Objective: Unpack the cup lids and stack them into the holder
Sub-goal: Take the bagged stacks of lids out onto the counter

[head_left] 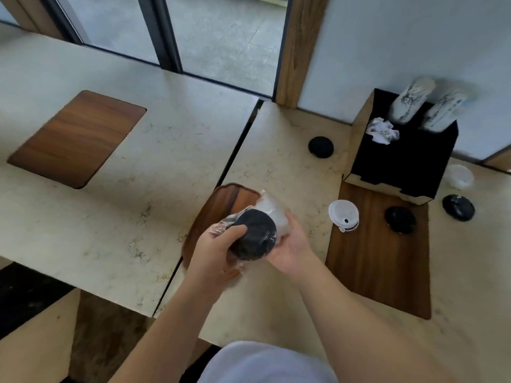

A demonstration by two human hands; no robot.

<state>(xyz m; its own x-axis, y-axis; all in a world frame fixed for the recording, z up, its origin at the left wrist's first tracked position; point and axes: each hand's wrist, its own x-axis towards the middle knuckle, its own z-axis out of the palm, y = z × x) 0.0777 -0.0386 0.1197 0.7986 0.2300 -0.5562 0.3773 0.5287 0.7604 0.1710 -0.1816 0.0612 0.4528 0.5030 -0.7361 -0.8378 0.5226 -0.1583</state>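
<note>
Both hands are holding the sleeve of black lids [255, 234] above the bench [276, 161], just over the wooden inlay at the near edge. Left hand [214, 251] is wrapping its fingers [235, 230] around the stack from 9 o'clock, clamped on it through the clear plastic wrap [269, 210]. Right hand [287, 247] is cupping the other side from 3 o'clock, fingers closed on the wrap.

Risks, as a judgement: the wrap is looking loose at the far end, so pulling it could be spilling lids onto the bench, or tearing unevenly and jamming the stack. Slick film could also be slipping in the grip.

Stack's long axis is running roughly 12-to-6, tilted up; its black end face is pointing toward the camera. Holder [359, 139] is sitting well apart at 2 o'clock.
</note>
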